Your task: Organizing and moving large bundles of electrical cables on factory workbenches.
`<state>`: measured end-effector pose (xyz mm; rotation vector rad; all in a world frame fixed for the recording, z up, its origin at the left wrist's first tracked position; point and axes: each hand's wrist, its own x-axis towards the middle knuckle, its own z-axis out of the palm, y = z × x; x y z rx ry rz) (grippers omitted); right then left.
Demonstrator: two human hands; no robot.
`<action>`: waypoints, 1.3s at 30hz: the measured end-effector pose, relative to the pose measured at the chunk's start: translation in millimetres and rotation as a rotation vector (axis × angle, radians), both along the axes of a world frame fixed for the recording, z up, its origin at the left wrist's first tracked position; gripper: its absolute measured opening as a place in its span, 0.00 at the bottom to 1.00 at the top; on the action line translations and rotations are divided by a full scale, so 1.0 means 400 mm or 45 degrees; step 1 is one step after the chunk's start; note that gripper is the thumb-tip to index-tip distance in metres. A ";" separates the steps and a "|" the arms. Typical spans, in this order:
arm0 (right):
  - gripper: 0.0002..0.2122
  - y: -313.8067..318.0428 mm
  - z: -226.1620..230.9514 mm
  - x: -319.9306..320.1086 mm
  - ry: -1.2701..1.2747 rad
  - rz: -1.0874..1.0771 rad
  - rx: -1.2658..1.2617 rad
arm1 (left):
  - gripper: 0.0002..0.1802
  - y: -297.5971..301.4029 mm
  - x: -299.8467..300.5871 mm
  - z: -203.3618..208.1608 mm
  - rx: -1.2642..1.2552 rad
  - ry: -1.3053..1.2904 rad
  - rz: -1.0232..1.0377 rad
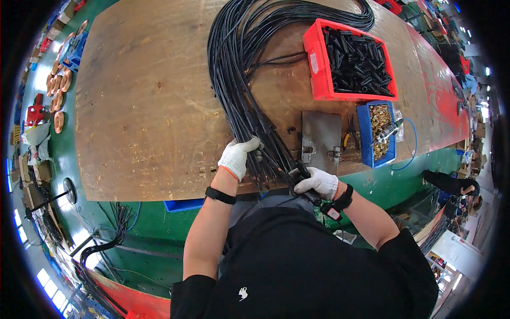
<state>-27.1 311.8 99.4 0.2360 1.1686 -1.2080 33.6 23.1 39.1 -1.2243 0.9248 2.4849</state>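
Many black cables (234, 69), ends toward worker

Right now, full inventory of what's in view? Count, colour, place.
cables: one thick bundle, black, running down the bench to its near edge
bench: one, brown wood, centre
red bin: one, full of black sleeves, bench right
blue bin: one, brass parts inside, below the red bin
metal plate: one, grey, near edge
pliers: one, beside the blue bin
left hand: white glove, on the cables
right hand: white glove, grip on cable ends
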 end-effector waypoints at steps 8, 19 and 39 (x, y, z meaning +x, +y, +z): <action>0.18 -0.147 0.001 -0.025 0.519 0.158 0.024 | 0.15 0.004 0.001 -0.025 -0.064 0.001 -0.046; 0.20 -0.452 -0.103 -0.196 0.989 0.224 0.074 | 0.17 -0.082 0.082 0.027 -0.005 -0.012 0.014; 0.20 -0.290 -0.018 -0.082 0.790 -0.369 -0.230 | 0.14 -0.017 0.031 0.051 0.272 0.139 0.172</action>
